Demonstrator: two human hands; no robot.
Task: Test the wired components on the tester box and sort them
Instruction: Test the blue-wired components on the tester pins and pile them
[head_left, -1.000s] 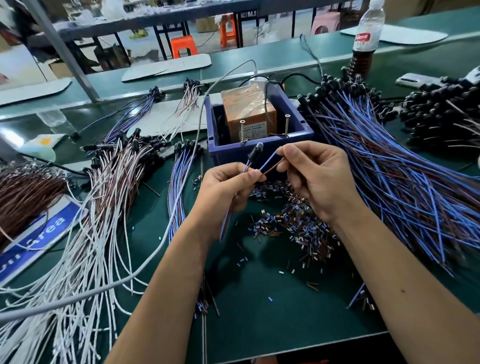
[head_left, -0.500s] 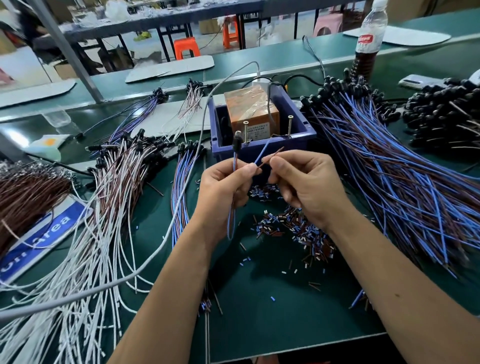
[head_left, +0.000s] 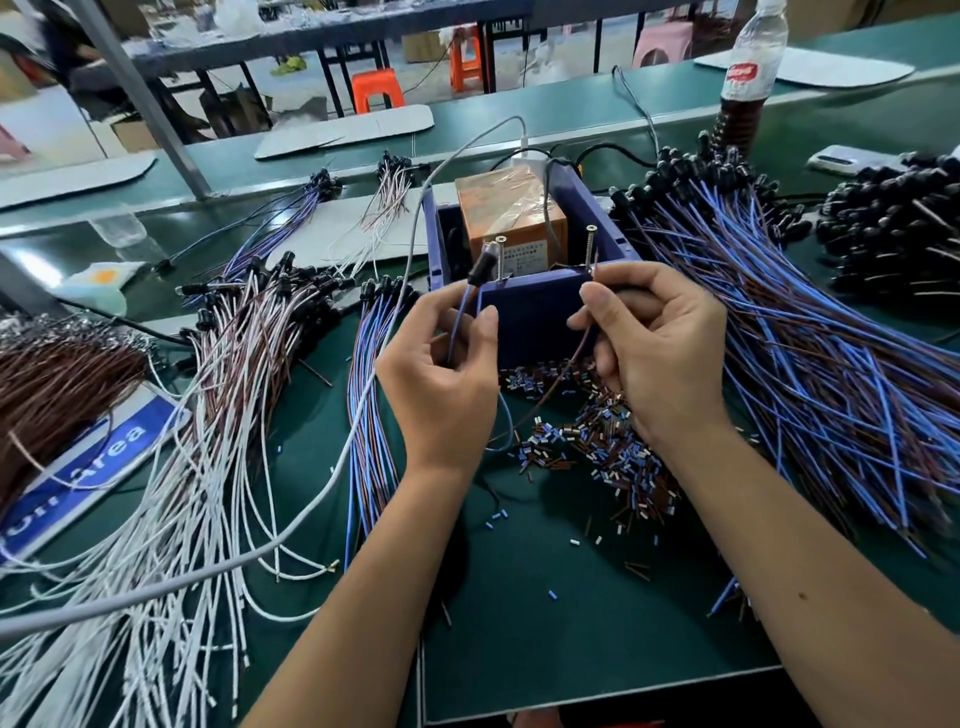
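The tester box is a blue open bin holding an orange taped block, with two upright screws at its near wall. My left hand pinches the blue wire of one component, whose black head stands next to the left screw. My right hand pinches the brown wire and holds its bare end up at the right screw. The wire loops down between both hands.
A big fan of blue-and-brown wired components lies at the right, black heads beyond it. White-and-brown ones, a small blue bunch and a grey cable lie left. Cut sleeve bits litter the mat. A bottle stands behind.
Both hands have risen to the box's near wall and spread apart. The black head went from mid-air to the left screw, and the right hand carried the brown wire end to the right screw.
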